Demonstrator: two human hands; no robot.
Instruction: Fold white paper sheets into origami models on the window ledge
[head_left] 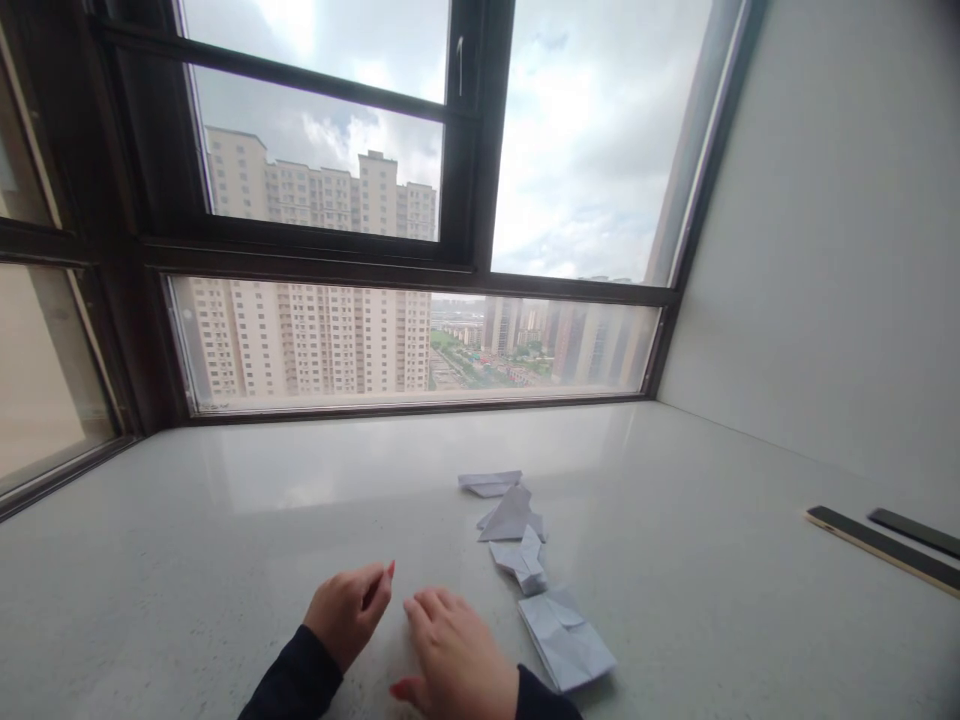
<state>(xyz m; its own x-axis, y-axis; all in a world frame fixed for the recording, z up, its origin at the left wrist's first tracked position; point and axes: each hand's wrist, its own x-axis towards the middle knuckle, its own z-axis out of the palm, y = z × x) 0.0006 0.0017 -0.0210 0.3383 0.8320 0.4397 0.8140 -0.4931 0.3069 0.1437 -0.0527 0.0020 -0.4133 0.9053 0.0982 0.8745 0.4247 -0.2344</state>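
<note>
My left hand rests on the pale stone sill near the bottom middle, fingers curled loosely, with nothing seen in it. My right hand lies beside it, palm down with fingers bent toward the left hand, and holds nothing visible. To the right of my right hand runs a row of folded white paper pieces: a flat folded one closest, a small crumpled fold, a pointed fold and a flat one farthest away.
A dark-framed window runs along the back of the sill, with tall buildings outside. A white wall closes the right side. A dark ruler-like strip and a second strip lie at the far right.
</note>
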